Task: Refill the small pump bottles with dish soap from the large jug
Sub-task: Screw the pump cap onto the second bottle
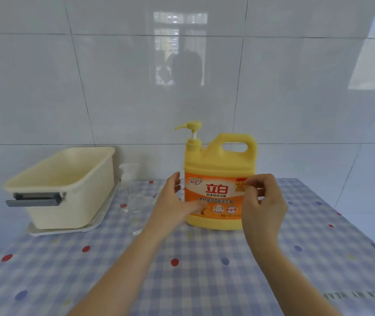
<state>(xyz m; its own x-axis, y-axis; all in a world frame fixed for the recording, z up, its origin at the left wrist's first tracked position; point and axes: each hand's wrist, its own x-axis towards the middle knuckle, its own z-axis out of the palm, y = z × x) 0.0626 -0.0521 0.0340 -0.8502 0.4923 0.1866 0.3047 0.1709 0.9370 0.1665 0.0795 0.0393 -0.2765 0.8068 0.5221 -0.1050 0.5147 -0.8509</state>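
The large yellow dish soap jug [219,160], with an orange label, a pump and a handle, stands upright on the table near the wall. My left hand [170,204] is at the jug's left side with its fingers straight and its thumb lying across the label. In front of the jug's right edge, my right hand [263,201] has loosely curled fingers and holds nothing that I can see. Two small clear pump bottles [128,176] [136,202] stand to the left of the jug, blurred and hard to make out.
A cream plastic basket [61,179] with a grey handle sits on a white tray [45,231] at the left. A small white piece [137,232] lies on the blue checked tablecloth [204,270]. The white tiled wall [182,76] stands close behind.
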